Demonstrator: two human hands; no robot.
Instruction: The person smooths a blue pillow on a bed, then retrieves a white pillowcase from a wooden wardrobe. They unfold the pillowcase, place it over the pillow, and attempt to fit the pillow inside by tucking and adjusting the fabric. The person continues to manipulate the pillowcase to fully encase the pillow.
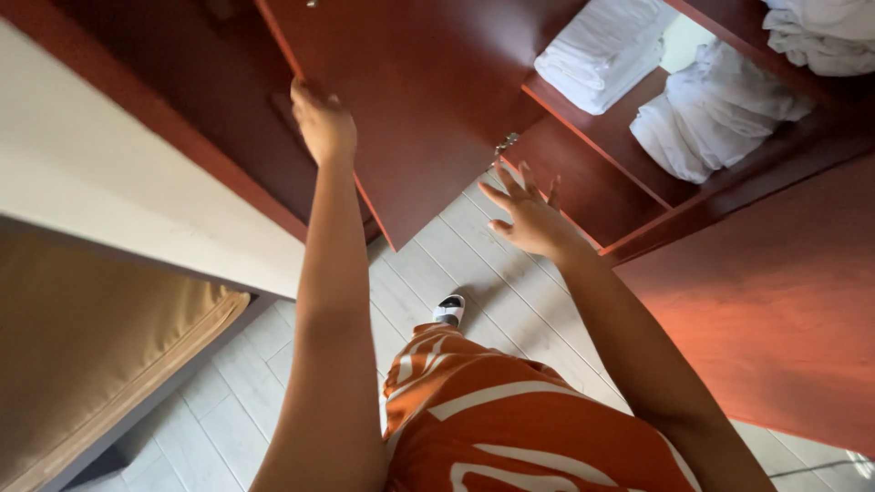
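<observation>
My left hand (322, 123) grips the outer edge of a reddish-brown wardrobe door (428, 100) that stands swung out. My right hand (526, 211) is spread with fingers apart, holding nothing, just in front of the lower wooden shelf (583, 178) inside the wardrobe. Folded white linens (606, 50) lie on the shelf above, and another white pile (711, 114) sits to the right of it.
A second wardrobe door (775, 301) stands at the right. More white cloth (820, 36) sits at the top right corner. A tan cushioned bed edge (100, 364) is at the left below a pale wall (118, 182). Pale floor tiles (510, 292), my orange patterned clothing (510, 419) and a sandalled foot (448, 310) are below.
</observation>
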